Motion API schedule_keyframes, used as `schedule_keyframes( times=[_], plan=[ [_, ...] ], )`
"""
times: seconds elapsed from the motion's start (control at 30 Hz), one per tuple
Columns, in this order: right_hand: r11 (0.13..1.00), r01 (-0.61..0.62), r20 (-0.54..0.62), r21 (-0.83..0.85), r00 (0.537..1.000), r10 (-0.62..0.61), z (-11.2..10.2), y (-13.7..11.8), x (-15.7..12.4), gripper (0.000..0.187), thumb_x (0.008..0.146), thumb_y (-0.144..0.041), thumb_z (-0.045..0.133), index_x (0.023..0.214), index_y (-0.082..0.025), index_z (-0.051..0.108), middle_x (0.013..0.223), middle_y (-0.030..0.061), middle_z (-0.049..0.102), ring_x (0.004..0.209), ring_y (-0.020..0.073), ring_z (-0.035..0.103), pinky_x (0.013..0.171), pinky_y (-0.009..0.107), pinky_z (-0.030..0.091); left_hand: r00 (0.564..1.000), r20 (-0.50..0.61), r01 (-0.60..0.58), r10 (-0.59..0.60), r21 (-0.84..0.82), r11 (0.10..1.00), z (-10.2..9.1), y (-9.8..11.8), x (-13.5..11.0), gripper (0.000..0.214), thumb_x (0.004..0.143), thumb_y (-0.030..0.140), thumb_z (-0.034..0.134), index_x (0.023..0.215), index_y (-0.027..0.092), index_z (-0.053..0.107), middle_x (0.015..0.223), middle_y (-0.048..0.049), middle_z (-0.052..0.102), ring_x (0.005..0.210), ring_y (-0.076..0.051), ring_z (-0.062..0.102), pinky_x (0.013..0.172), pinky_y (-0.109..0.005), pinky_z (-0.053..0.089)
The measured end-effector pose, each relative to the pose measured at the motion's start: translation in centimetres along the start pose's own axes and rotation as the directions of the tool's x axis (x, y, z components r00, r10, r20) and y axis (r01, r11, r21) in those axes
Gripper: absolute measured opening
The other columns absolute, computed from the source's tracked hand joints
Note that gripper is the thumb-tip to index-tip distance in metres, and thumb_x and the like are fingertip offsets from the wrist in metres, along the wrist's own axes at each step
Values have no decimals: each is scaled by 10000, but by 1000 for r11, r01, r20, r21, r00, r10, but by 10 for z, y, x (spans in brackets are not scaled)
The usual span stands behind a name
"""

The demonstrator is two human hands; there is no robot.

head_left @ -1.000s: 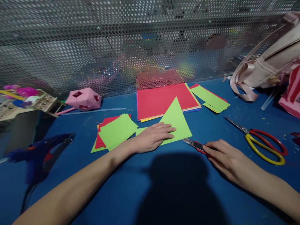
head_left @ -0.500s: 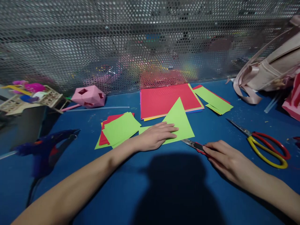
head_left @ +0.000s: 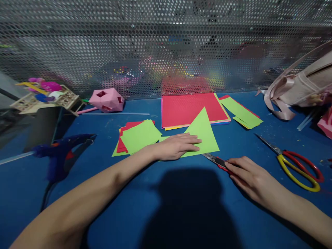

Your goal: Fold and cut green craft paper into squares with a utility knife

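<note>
My left hand lies flat with its fingers stretched over a folded sheet of green paper, pressing it to the table. The sheet's pointed corner overlaps the stack of coloured paper behind. In my right hand is a utility knife with a dark and red handle. Its blade reaches the lower edge of the green paper, and the tip is hidden there. Left of my left hand is a pile of green and red paper squares.
Red-topped coloured sheets lie against the perforated metal panel. Scissors and green paper strips are on the right, beside a pale bag. A blue glue gun and a pink paper polyhedron are on the left.
The view has shifted slightly, so the left and back items appear farther right. Both hands keep nearly the same place on the paper and the knife.
</note>
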State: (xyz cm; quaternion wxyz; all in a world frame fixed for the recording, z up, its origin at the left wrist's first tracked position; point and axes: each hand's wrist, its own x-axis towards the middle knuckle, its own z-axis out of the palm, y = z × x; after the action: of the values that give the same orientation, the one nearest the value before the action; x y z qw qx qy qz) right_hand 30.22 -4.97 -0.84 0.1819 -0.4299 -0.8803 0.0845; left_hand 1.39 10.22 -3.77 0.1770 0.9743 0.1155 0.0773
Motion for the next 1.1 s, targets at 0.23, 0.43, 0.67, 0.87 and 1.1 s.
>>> schedule_keyframes(
  times=[0.23, 0.43, 0.67, 0.87, 1.1],
  plan=[
    [1000, 15, 19, -26, 1000, -14, -1, -1, 3, 322, 965, -171, 460, 1249, -158, 613, 1099, 145, 671, 908, 209, 636, 762, 340, 582, 1000, 22, -12, 11, 31, 999, -1, -2, 0, 428, 971, 114, 365, 1324, 257, 561, 1508, -51, 439, 1424, -197, 364, 1189, -418, 291],
    [1000, 11, 57, -24, 998, -9, 0, 0, 3, 332, 974, -168, 457, 1283, -157, 577, 1144, 143, 647, 936, 203, 619, 782, 336, 574, 1000, 22, -21, 20, 45, 999, -1, -2, -1, 423, 984, 116, 353, 1335, 232, 557, 1521, -76, 417, 1431, -192, 351, 1198, -403, 271],
    [1000, 15, 26, -26, 1000, -14, 3, -3, 4, 343, 969, -161, 459, 1293, -160, 572, 1135, 147, 660, 934, 207, 632, 784, 345, 581, 999, 11, -35, 35, 63, 997, 2, -5, -1, 430, 981, 103, 352, 1348, 220, 543, 1523, -87, 412, 1433, -204, 346, 1192, -418, 279],
    [999, 33, 4, -26, 999, -33, 4, -4, 5, 347, 956, -162, 483, 1289, -158, 579, 1123, 147, 666, 938, 218, 641, 775, 350, 588, 999, -2, -36, 36, 47, 998, 2, -4, -2, 411, 996, 132, 341, 1343, 195, 551, 1507, -97, 434, 1426, -205, 359, 1194, -415, 281],
    [999, 38, 21, -22, 999, -38, 4, -5, 9, 339, 958, -161, 474, 1276, -152, 589, 1123, 145, 664, 931, 210, 637, 781, 346, 587, 997, -73, -5, 4, -19, 1000, 3, -4, -2, 392, 987, 123, 358, 1277, 208, 607, 1455, -81, 505, 1387, -186, 419, 1183, -388, 317]
  ],
)
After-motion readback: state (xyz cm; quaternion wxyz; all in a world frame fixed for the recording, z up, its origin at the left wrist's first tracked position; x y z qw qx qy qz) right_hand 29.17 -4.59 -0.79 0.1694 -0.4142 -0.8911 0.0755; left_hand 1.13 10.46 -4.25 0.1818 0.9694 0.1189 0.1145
